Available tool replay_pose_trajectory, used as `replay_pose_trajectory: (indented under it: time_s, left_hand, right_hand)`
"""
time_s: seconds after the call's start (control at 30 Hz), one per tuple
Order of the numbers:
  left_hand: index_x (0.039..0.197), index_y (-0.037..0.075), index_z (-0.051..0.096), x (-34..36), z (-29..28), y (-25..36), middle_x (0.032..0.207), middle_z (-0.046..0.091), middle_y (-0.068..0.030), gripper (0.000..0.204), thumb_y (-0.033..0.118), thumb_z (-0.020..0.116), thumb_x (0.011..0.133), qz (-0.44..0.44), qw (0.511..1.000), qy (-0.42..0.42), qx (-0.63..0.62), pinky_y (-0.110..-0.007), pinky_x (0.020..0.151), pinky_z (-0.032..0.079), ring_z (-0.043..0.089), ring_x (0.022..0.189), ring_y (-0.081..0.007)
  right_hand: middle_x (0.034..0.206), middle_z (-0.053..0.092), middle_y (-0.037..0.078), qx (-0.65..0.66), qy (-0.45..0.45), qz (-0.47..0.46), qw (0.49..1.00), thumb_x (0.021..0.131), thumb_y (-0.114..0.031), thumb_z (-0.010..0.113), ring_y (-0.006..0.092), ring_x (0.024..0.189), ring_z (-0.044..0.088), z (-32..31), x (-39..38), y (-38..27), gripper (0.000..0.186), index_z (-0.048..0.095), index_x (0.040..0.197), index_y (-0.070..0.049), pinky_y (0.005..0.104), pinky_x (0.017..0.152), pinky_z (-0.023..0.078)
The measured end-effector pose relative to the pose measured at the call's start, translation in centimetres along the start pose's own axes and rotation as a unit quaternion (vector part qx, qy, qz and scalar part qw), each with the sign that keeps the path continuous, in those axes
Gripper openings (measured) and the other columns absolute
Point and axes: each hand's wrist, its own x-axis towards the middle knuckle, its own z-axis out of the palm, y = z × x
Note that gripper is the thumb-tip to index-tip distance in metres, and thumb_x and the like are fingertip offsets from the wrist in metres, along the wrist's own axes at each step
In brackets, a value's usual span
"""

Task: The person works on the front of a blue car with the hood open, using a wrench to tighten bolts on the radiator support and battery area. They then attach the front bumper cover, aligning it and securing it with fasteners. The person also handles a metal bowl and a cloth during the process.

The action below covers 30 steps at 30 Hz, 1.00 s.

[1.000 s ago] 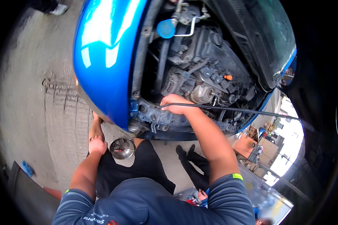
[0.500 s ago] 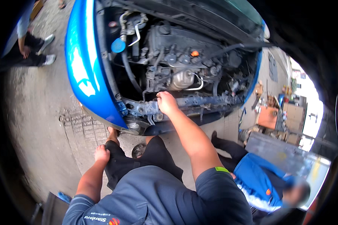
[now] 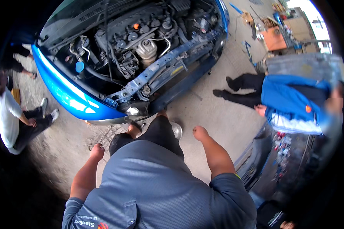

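Note:
My left hand hangs beside my left thigh with its fingers curled closed. A dark spot shows at the fingers, too small to make out. My right hand is held out over the floor to the right of my legs, closed in a loose fist, with nothing seen sticking out of it. Neither hand touches the blue car in front of me. Its hood is up, baring the engine, an orange cap, a blue reservoir cap and the metal front crossmember.
A person in a blue jacket stands at the right, near a detached dark bumper. Another in a white shirt is at the left. A round metal dish lies by my feet. An orange-topped table stands farther right.
My right hand has left the front crossmember and drawn back to the right. My left hand has come off my thigh. My view has turned right, so the car sits farther left.

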Motion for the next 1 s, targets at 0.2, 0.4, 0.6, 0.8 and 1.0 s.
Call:
replay_pose_trajectory:
  time_s: [0.2, 0.4, 0.6, 0.8, 1.0]
  left_hand:
    - [0.121, 0.01, 0.059, 0.1, -5.3, 1.9, 0.112, 0.067, -0.018, 0.038, 0.03, 0.056, 0.088, 0.078, 0.992, -0.031, 0.097, -0.044, 0.092, 0.049, 0.063, 0.109, -0.0342]
    - [0.119, 0.012, 0.059, 0.7, -9.7, 5.5, 0.107, 0.069, -0.0161, 0.036, 0.032, 0.058, 0.088, 0.154, 0.971, -0.081, 0.165, -0.045, 0.087, 0.051, 0.065, 0.104, -0.0348]
    - [0.114, 0.008, 0.062, 0.9, -11.3, 11.8, 0.107, 0.067, -0.021, 0.032, 0.026, 0.053, 0.09, 0.235, 0.95, -0.047, 0.202, -0.047, 0.089, 0.05, 0.063, 0.104, -0.0401]
    - [0.112, 0.007, 0.063, -2.3, -10.5, 16.9, 0.107, 0.066, -0.0213, 0.03, 0.024, 0.053, 0.09, 0.217, 0.951, -0.033, 0.216, -0.043, 0.09, 0.048, 0.062, 0.106, -0.0368]
    - [0.115, 0.01, 0.063, -3.1, -8.4, 13.4, 0.107, 0.068, -0.0195, 0.032, 0.028, 0.054, 0.09, 0.137, 0.968, -0.045, 0.204, -0.042, 0.091, 0.05, 0.065, 0.104, -0.0346]
  right_hand:
    - [0.095, 0.07, 0.018, 0.086, -0.069, 0.107, 0.988, 0.082, -0.02, 0.057, 0.0385, 0.091, 0.066, 11.9, -10.4, 5.4, 0.024, 0.073, 0.094, -0.008, 0.0456, 0.08, 0.053]
    - [0.096, 0.071, 0.019, 0.244, -0.084, 0.181, 0.949, 0.083, -0.023, 0.059, 0.0361, 0.092, 0.068, 20.6, -16.5, 1.5, 0.027, 0.074, 0.101, -0.01, 0.042, 0.083, 0.054]
    - [0.103, 0.071, 0.019, 0.353, -0.075, 0.201, 0.911, 0.085, -0.026, 0.06, 0.0344, 0.098, 0.068, 25.7, -18.3, -2.1, 0.028, 0.073, 0.104, -0.01, 0.0404, 0.083, 0.053]
    - [0.102, 0.071, 0.02, 0.373, -0.057, 0.187, 0.907, 0.085, -0.026, 0.061, 0.035, 0.096, 0.068, 27.8, -19.0, -2.6, 0.028, 0.073, 0.104, -0.01, 0.0408, 0.082, 0.053]
    - [0.105, 0.07, 0.02, 0.355, -0.087, 0.199, 0.909, 0.085, -0.025, 0.059, 0.0364, 0.101, 0.066, 26.2, -19.0, -0.3, 0.028, 0.073, 0.104, -0.01, 0.0421, 0.086, 0.052]
